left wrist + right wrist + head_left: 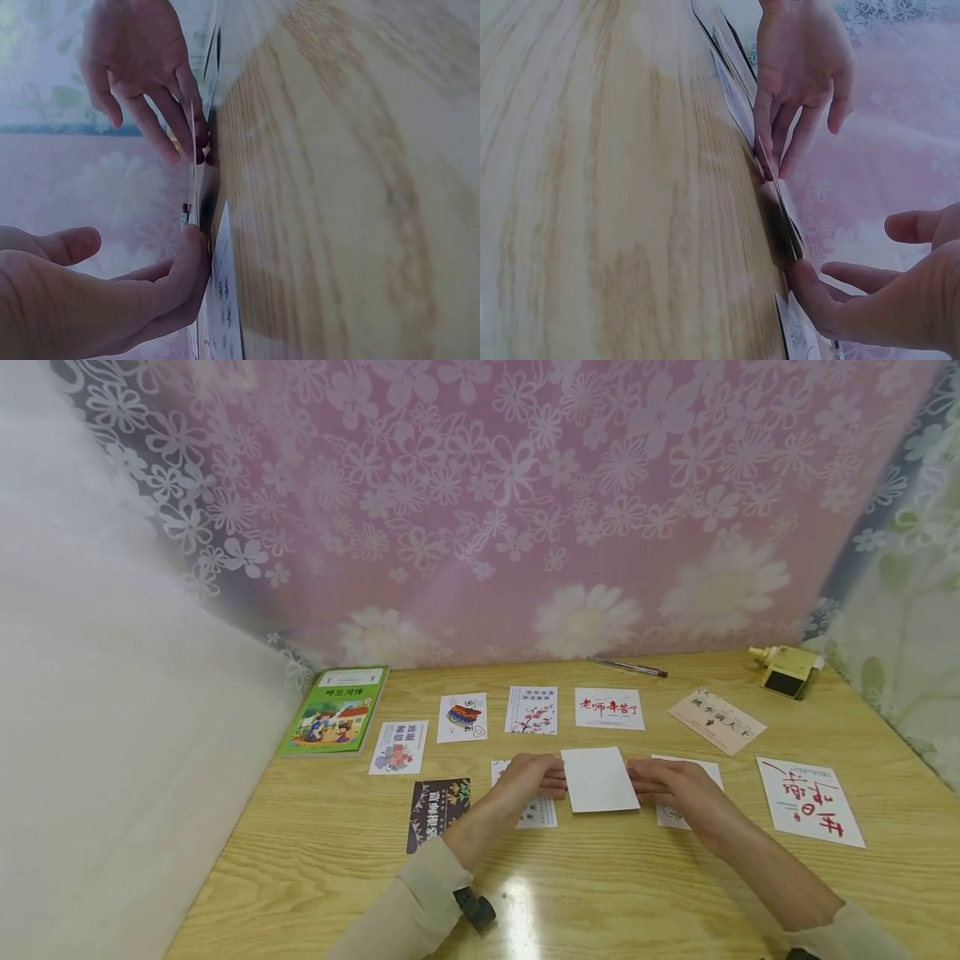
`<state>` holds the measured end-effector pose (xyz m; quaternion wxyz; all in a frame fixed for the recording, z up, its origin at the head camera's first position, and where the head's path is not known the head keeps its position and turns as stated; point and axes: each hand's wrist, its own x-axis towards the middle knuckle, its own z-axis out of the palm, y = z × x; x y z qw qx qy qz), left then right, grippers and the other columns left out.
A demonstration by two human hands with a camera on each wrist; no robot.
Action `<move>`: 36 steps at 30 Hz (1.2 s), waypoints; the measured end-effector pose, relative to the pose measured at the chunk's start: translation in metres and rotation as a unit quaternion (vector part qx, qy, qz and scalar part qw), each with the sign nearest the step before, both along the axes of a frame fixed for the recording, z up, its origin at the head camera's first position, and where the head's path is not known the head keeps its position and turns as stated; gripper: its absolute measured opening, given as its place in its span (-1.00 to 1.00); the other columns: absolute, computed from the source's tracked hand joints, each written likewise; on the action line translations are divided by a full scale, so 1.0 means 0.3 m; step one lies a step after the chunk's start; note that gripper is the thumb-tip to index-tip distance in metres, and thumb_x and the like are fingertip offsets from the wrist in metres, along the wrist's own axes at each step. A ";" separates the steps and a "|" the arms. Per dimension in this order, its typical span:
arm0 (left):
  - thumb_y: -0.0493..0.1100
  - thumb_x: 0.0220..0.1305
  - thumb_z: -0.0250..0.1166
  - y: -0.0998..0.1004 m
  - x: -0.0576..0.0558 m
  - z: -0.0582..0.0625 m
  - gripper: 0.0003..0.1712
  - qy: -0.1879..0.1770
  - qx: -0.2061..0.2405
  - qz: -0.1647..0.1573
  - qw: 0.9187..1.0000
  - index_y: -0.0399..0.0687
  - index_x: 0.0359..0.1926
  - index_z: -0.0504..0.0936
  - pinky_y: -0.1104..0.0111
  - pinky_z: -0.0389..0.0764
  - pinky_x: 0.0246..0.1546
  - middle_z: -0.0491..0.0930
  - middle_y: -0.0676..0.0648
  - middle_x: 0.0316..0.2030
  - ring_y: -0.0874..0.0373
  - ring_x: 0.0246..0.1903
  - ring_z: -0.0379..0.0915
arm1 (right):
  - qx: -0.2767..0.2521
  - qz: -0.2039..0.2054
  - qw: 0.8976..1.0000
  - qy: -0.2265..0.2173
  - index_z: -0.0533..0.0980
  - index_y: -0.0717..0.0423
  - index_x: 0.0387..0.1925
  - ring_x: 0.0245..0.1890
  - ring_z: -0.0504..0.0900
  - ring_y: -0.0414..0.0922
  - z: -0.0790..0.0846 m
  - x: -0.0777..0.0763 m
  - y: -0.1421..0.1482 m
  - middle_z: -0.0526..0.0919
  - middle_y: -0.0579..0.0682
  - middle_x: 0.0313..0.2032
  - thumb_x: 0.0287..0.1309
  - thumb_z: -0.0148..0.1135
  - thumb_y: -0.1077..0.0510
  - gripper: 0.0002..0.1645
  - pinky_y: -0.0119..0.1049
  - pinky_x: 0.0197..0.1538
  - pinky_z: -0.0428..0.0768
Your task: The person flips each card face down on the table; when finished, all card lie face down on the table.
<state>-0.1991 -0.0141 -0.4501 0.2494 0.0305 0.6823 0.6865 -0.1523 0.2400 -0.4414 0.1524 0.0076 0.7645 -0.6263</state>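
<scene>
A plain white card (600,779) lies flat between my two hands, above the tabletop; edge-on, it is a thin card (781,202) in the right wrist view. My left hand (531,775) touches its left edge with fingers extended. The fingers of my right hand (678,789) meet the opposite edge. In the left wrist view both the left hand (142,304) and the right hand (142,64) keep their thumbs off the card. Beneath the left hand is a partly hidden printed card (538,814). The right hand partly covers another white card (705,770).
Around the hands lie a dark card (435,810), a red-lettered card (609,707), a blossom card (532,710), a beige card (717,721) and a large red-script card (812,800). Farther back are a green book (335,714), a pen (628,667) and a yellow bottle-like object (789,671).
</scene>
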 end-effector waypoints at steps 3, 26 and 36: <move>-0.16 0.51 0.10 0.002 0.006 0.005 -0.53 -0.001 -0.002 -0.002 1.000 -0.51 0.20 0.53 0.16 0.67 0.19 0.61 -0.35 0.04 -0.15 0.06 0.63 | -0.011 0.011 1.000 0.000 0.22 0.54 0.45 0.17 0.65 -0.13 0.007 0.009 0.000 0.35 0.42 0.43 0.65 -0.09 -0.06 -0.25 -0.29 0.21 0.65; -0.09 0.53 0.10 -0.040 0.031 0.040 -0.45 0.034 -0.034 0.007 0.999 -0.49 0.27 0.50 0.07 0.58 0.29 0.60 -0.39 0.14 -0.26 0.17 0.58 | -0.066 0.040 0.997 0.008 0.06 0.41 0.56 0.36 0.51 -0.08 0.039 0.040 -0.028 0.16 0.41 0.53 0.64 -0.06 -0.07 -0.20 -0.39 0.30 0.55; 0.07 0.53 0.12 -0.162 0.043 0.057 -0.36 0.057 -0.051 0.024 0.997 -0.36 0.34 0.49 -0.04 0.44 0.38 0.54 -0.33 0.25 -0.24 0.26 0.48 | -0.129 0.074 0.989 0.021 0.09 0.47 0.52 0.32 0.56 -0.09 0.022 0.038 -0.088 0.35 0.30 0.46 0.67 -0.14 -0.04 -0.25 -0.33 0.33 0.54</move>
